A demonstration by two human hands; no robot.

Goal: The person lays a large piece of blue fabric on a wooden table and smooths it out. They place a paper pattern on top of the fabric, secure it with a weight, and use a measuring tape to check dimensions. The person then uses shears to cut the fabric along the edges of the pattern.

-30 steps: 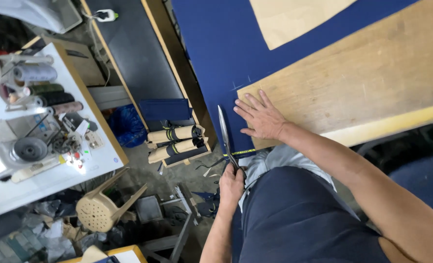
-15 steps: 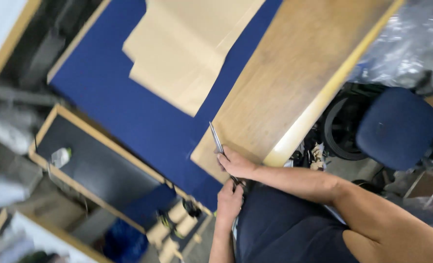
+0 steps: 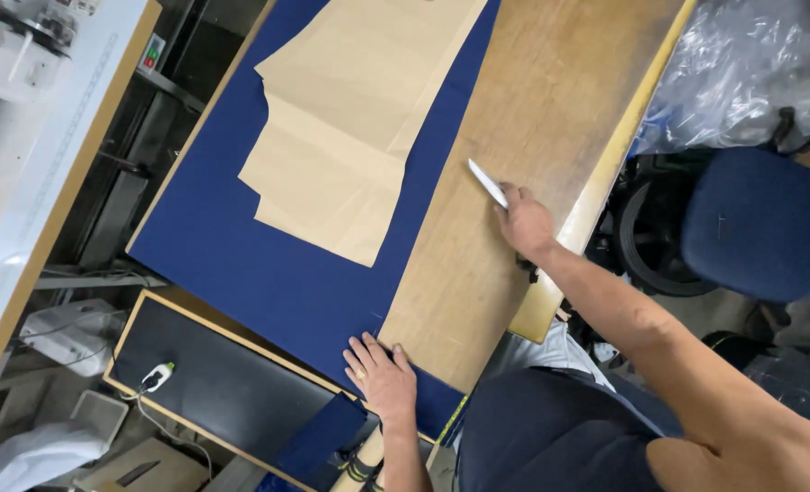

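A sewing workshop seen from above: a long wooden counter (image 3: 551, 118) runs diagonally through the room, its yellow edge toward a blue office chair (image 3: 756, 223) and a heap of clear plastic sheeting (image 3: 742, 73). Dark blue fabric (image 3: 241, 246) covers the far half of the counter, lying flat, with its near corner hanging slightly over the counter's end. On the fabric rest several tan paper pattern pieces (image 3: 350, 137), overlapping one another, well apart from both hands.

The person's left hand (image 3: 379, 375) lies flat, fingers spread, pressing the corner of the blue fabric at the counter's near end; its grip is wide and holds nothing. The right hand (image 3: 525, 221) reaches across bare wood near the yellow edge, closed around the handle of a pair of scissors (image 3: 487, 182). The pale blades stick out past the fingers, pointing away from the person and lying on or just above the wood, near the fabric's straight edge but not touching it.

Beyond the counter stands a white sewing table (image 3: 31, 137). Below it sits a dark panel with a wooden frame (image 3: 214, 383), a small white device (image 3: 156, 374) resting on it.
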